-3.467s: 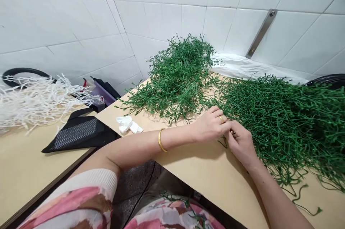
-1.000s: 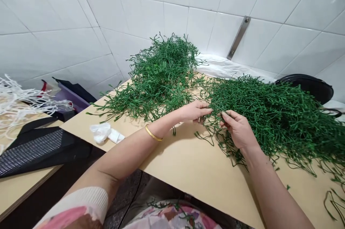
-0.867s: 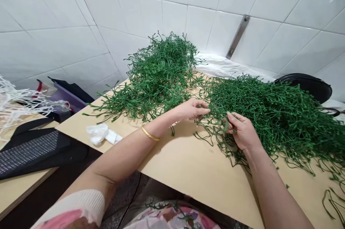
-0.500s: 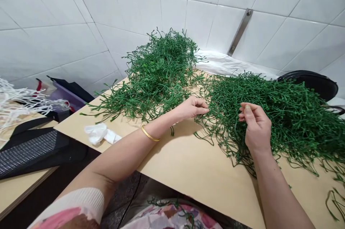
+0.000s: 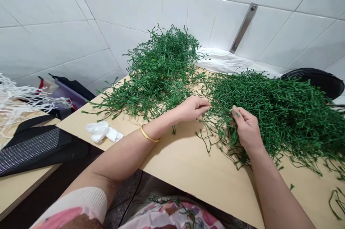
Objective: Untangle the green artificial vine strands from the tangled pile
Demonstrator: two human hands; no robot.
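Over the middle of the table, my left hand (image 5: 192, 108) is closed in a pinch at the near edge of the green cords; whatever is between its fingertips is too small to make out. My right hand (image 5: 247, 125) also pinches, and a short green cord end (image 5: 237, 114) shows at its thumb tip. Thin knotted green cords form a large heap (image 5: 272, 103) beside and behind the right hand. A second heap of green cords (image 5: 161, 63) rises behind my left hand. Loose strands (image 5: 208, 137) lie between the hands.
A crumpled white tissue (image 5: 101, 132) lies on the wooden table (image 5: 185, 164) left of my forearm. White cords (image 5: 16, 96) and a black mesh item (image 5: 35, 150) occupy another surface at left. A black round item (image 5: 315, 79) stands by the tiled wall (image 5: 129, 2).
My right hand has moved left, closer to my left hand, and a green cord end now shows at its thumb. The left hand stays almost in place.
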